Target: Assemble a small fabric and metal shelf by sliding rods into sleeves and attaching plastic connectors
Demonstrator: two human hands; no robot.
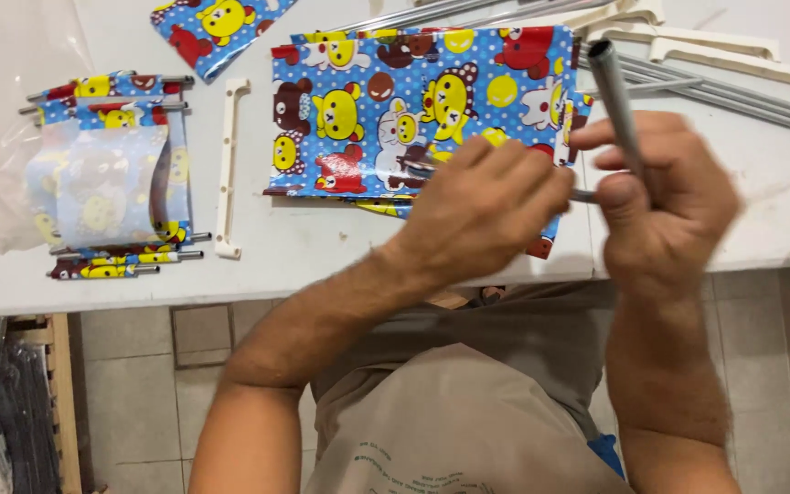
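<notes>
At table edge: both hands busy
right hand (665, 215): grips grey metal tube (616, 101)
left hand (486, 206): pinches printed fabric sheet (413, 101)
tip: keep tube square to the hem

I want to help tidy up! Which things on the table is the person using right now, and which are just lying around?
In use:
- grey metal tube, gripped in the right hand
- blue cartoon-bear sheet, under the left hand

Lying about:
- stack of finished bear-print pieces with rods
- cream plastic bar
- spare grey rods
- cream plastic handles
- clear plastic bag
</notes>
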